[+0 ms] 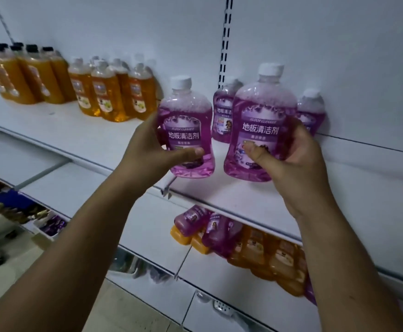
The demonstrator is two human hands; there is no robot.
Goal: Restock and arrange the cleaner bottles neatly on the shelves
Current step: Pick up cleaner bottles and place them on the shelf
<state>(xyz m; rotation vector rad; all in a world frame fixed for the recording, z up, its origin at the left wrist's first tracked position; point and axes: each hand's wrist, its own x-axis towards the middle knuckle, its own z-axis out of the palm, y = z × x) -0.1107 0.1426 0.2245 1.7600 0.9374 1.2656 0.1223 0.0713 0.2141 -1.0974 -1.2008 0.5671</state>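
My left hand grips a purple floor cleaner bottle with a white cap, its base at the white shelf. My right hand grips a second, larger-looking purple bottle just to the right, upright on the same shelf. Two more purple bottles stand behind them against the back wall, one between the held bottles and one at the right.
Orange cleaner bottles stand in groups on the same shelf at the left, white-capped ones and black-capped ones further left. On the lower shelf lies a jumble of purple and orange bottles. A slotted upright runs up the back wall.
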